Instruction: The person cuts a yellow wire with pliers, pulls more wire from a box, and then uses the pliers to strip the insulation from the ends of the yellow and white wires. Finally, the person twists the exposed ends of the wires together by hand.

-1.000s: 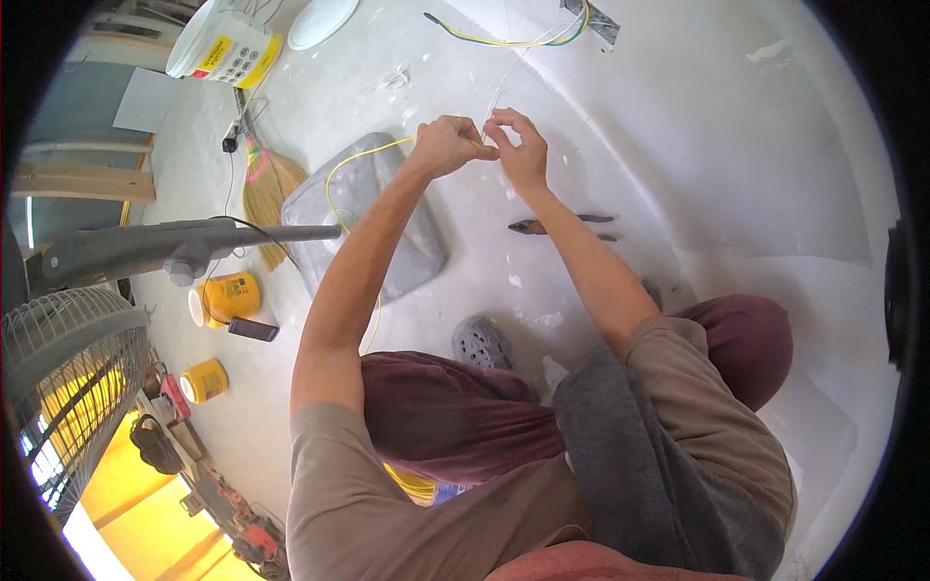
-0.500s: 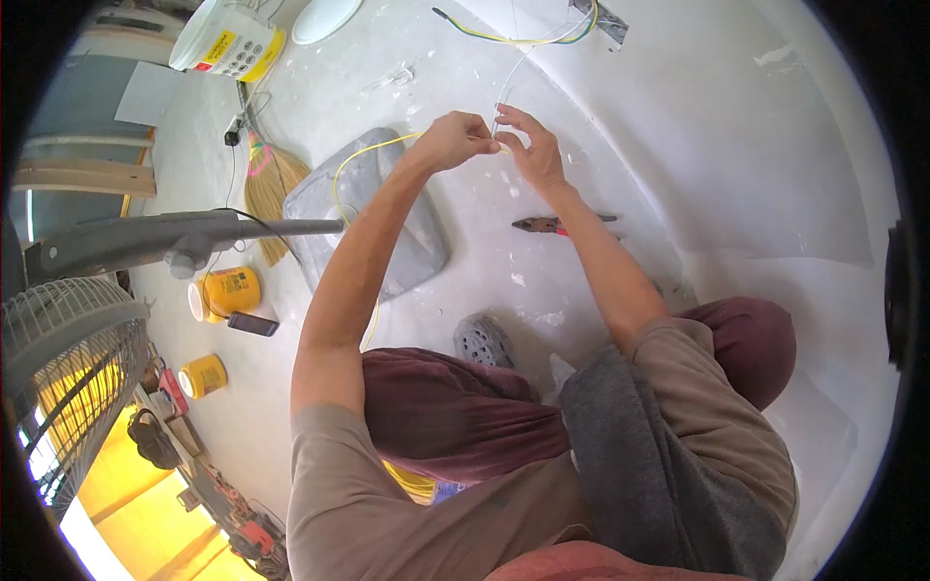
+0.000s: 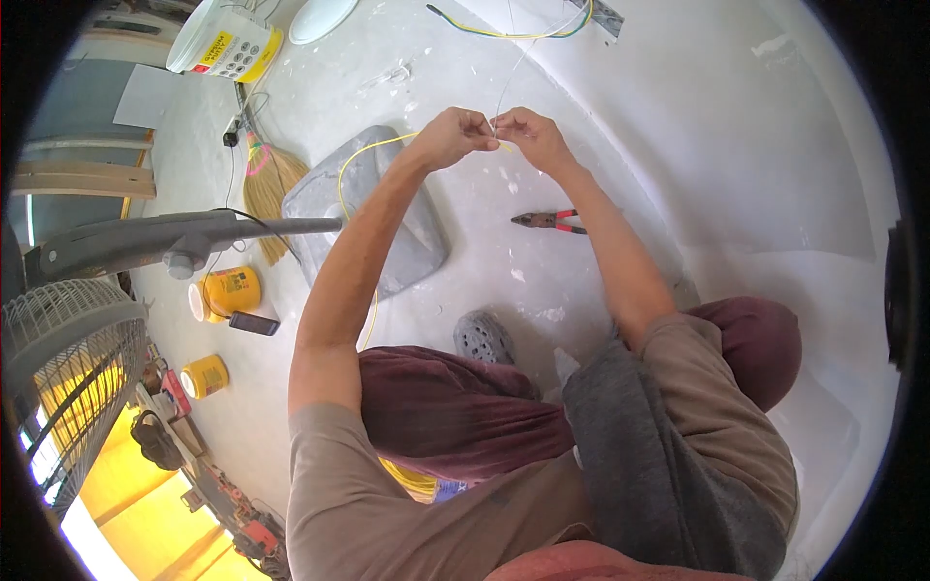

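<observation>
My left hand (image 3: pixel 453 137) pinches the end of a yellow wire (image 3: pixel 363 150), which curves back over the grey fan base. Right beside it, my right hand (image 3: pixel 531 136) is closed at the fingertips around a thin pale wire (image 3: pixel 508 79). The fingertips of both hands meet where the wires come together; the exact joint is too small to make out. The pale wire runs up toward a green-yellow wire (image 3: pixel 484 35) near a grey box (image 3: pixel 606 17) at the top. Pliers with red handles (image 3: pixel 548 222) lie on the floor below my right hand.
The grey fan base (image 3: pixel 387 223) and its pole (image 3: pixel 281 228) stand at left, with the fan cage (image 3: pixel 73 358) nearer. Around are a broom (image 3: pixel 271 184), a white bucket (image 3: pixel 228 44), yellow tubs (image 3: pixel 231 293), a phone (image 3: pixel 253 323) and a grey clog (image 3: pixel 482 339).
My right hand's fingers have closed in toward my left fingertips, and its forearm has shifted right, showing more of the pliers' red handles. My left hand has barely moved.
</observation>
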Motion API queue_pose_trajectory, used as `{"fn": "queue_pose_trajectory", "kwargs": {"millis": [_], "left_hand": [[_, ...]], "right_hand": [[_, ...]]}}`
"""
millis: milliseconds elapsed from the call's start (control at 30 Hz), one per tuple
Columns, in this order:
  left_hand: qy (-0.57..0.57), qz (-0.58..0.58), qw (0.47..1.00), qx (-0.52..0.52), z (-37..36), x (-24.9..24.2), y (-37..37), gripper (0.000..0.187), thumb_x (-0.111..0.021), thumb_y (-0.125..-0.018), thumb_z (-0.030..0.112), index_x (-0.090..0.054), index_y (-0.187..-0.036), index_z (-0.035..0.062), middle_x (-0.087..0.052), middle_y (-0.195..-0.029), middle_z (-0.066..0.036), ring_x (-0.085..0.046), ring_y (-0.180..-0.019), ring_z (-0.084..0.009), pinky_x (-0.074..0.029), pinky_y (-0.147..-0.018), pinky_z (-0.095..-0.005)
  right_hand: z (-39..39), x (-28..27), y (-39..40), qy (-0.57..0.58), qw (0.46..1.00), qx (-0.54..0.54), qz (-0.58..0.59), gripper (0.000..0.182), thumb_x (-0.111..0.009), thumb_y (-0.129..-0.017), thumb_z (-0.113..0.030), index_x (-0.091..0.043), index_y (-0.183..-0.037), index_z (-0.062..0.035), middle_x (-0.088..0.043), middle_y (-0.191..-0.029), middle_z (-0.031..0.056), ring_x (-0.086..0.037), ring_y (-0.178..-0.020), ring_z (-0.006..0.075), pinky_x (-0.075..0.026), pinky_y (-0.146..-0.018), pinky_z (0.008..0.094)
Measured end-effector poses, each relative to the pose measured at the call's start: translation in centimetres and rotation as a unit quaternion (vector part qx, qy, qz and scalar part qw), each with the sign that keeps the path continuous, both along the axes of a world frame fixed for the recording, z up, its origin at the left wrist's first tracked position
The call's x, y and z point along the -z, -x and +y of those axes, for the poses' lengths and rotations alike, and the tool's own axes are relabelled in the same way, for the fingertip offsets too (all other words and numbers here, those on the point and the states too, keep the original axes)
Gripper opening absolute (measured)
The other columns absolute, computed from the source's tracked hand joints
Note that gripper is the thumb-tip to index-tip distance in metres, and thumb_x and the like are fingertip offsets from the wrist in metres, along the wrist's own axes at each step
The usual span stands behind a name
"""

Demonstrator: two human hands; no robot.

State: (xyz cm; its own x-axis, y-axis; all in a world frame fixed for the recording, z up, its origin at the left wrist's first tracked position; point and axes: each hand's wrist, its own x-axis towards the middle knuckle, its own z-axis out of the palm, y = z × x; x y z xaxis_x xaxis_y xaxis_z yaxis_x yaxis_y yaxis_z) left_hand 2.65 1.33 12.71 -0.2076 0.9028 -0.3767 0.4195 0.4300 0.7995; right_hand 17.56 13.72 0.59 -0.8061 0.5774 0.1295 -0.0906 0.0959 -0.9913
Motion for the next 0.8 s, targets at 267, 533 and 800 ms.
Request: {"fn": "queue_pose_trajectory", "kwargs": {"millis": [267,533,800], "left_hand": [[-0.035,0.016,0.999,0.011,-0.3,-0.7,0.1,0.028,-0.08,-0.089,0.027,-0.072,-0.091,0.0006,-0.073,-0.085,-0.006,-0.067,-0.085,-0.0133,-0.049,-0.077,-0.0307],[-0.029,-0.019,0.999,0.022,-0.9,-0.1,0.3,0.027,-0.08,-0.089,0.027,-0.073,-0.091,0.0008,-0.072,-0.084,-0.006,-0.063,-0.082,-0.013,-0.048,-0.076,-0.0309],[-0.006,0.006,0.999,0.037,-0.9,0.5,-1.1,0.022,-0.077,-0.09,0.022,-0.074,-0.091,0.0005,-0.072,-0.081,-0.005,-0.064,-0.078,-0.0125,-0.049,-0.075,-0.0299]], "right_hand": [[0.1,-2.4,-0.6,-0.08,0.994,-0.008,-0.07,0.019,-0.072,-0.093,-0.024,-0.072,-0.096,-0.0055,-0.073,-0.096,0.0042,-0.062,-0.086,0.0163,-0.05,-0.085,0.032],[-1.3,-2.7,-1.4,0.193,0.974,-0.11,-0.046,0.025,-0.069,-0.098,-0.03,-0.066,-0.095,-0.0055,-0.071,-0.09,0.0053,-0.066,-0.083,0.014,-0.053,-0.081,0.0298],[-2.8,-1.6,-3.5,0.361,0.911,-0.167,-0.11,0.032,-0.072,-0.097,-0.04,-0.065,-0.1,-0.009,-0.071,-0.093,0.0047,-0.069,-0.087,0.0171,-0.056,-0.082,0.033]]}}
